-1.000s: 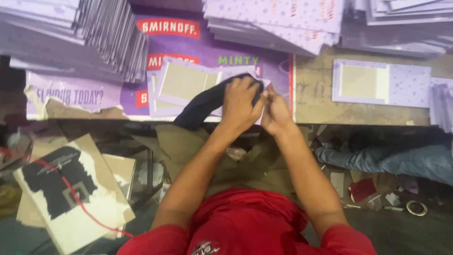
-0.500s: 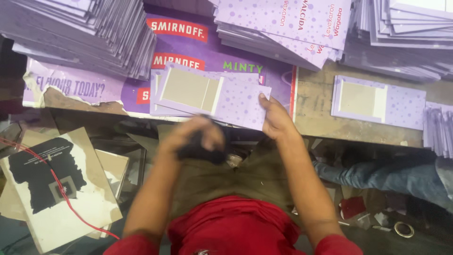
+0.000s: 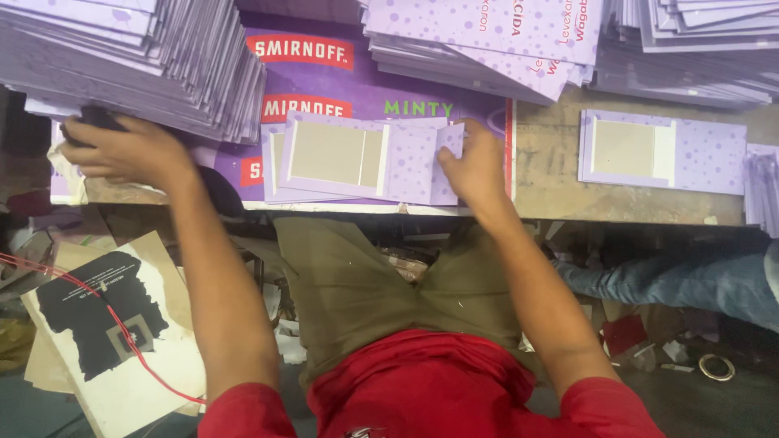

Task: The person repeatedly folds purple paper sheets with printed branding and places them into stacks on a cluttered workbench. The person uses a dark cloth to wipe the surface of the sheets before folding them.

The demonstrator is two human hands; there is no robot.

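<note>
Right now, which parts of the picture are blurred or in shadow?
Head view: the left hand is slightly motion-blurred at the card stack; the right hand on the folded purple card is sharper; under the table edge lies deep shadow.

I'm seeing a flat lilac dotted carton (image 3: 365, 158) lying unfolded at the tabletop's near edge, its grey-brown inner panels showing, with my right hand (image 3: 479, 166) resting on its right flap. It is lying on a big purple printed sheet (image 3: 365, 89) bearing red labels. A second flat carton (image 3: 661, 150) is lying well apart to the right. Tall stacks of lilac cartons (image 3: 138, 61) are standing at far left, more (image 3: 487, 36) behind.
</note>
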